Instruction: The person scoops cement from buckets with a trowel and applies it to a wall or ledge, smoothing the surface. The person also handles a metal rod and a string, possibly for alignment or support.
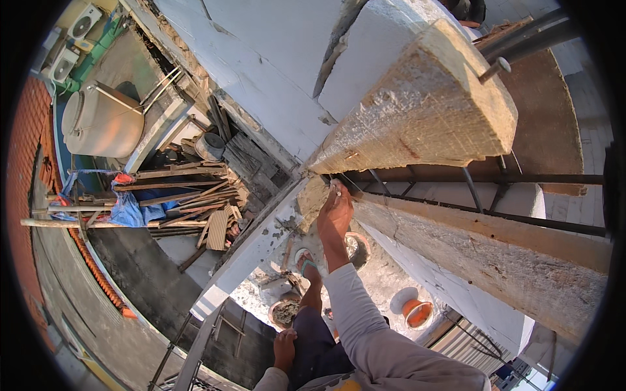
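My right hand [334,215] reaches up to the narrow end of the gap between two rough wooden boards. Its fingertips are pinched together there, and whatever they hold is too small to make out. Above it is the upper board [417,111], with a nail [494,69] sticking out of its end. The lower board [482,254] runs off to the right. Dark steel bars [548,178] tied with stirrups lie in the gap between them. Low down, beside my bent leg, my left hand [284,350] has its fingers curled, with nothing visible in them.
A bucket of grey mortar [285,313], another round container [357,250] and an orange-and-white spool [415,309] stand below me. My sandalled foot [306,262] is beside a white wall edge [241,260]. Beyond that drop lie stacked timber [195,195] and a large water tank [104,124].
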Demonstrator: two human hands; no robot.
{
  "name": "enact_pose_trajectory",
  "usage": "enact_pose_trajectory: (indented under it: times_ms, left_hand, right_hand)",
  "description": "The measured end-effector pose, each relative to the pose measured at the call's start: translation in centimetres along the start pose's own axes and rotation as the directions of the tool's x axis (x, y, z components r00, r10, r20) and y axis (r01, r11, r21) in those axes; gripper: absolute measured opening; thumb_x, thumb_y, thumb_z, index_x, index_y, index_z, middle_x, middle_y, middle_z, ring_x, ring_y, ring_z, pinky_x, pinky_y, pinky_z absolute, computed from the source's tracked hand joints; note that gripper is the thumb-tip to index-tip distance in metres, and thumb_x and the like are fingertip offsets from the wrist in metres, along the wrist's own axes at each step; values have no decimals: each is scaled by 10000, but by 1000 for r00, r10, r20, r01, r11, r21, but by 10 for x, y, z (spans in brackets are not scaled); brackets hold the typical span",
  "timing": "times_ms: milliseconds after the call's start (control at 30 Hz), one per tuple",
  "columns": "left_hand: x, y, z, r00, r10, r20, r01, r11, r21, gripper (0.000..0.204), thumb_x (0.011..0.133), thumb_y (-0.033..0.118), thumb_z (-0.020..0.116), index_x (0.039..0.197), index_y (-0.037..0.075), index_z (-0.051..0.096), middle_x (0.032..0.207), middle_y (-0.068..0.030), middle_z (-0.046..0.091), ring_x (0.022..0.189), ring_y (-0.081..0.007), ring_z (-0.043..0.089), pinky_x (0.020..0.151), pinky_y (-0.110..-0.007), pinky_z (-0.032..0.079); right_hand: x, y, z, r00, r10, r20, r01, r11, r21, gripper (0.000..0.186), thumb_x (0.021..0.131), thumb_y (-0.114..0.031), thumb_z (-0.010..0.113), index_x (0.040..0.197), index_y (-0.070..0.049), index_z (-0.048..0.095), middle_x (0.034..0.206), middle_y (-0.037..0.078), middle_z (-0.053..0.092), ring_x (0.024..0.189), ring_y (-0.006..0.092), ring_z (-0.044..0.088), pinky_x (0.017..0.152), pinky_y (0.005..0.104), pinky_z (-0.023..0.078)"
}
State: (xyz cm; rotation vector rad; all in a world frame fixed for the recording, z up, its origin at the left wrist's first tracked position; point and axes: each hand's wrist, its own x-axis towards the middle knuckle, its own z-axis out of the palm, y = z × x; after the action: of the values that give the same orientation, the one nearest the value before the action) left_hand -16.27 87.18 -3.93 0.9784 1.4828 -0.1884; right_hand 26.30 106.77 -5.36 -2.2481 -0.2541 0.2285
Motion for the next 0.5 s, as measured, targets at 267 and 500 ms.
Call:
enact_pose_trajectory:
  times_ms: [267,500]
  left_hand:
    - [-10,13,4,1000,-11,1,11,999,-46,334,975,214,576,1111,-63,703,965,-122,754,899,-180,712,858,-309,536]
    - [-3,14,3,1000,0,-9,0,1000,7,360,983,257,572,1118,-49,704,951,-122,752,906,-193,713,860,-321,531]
  right_hand:
    - [-1,-2,-9,998,-55,-10,54,996,-76,269,1065,-145,511,1197,65,612,1180,260,676,1100,416,660,926,420,536]
    - [-4,-40,-24,995,-103,14,104,986,-131,245,1057,-158,533,1199,17,628,1176,246,682,1050,429,668,895,484,534]
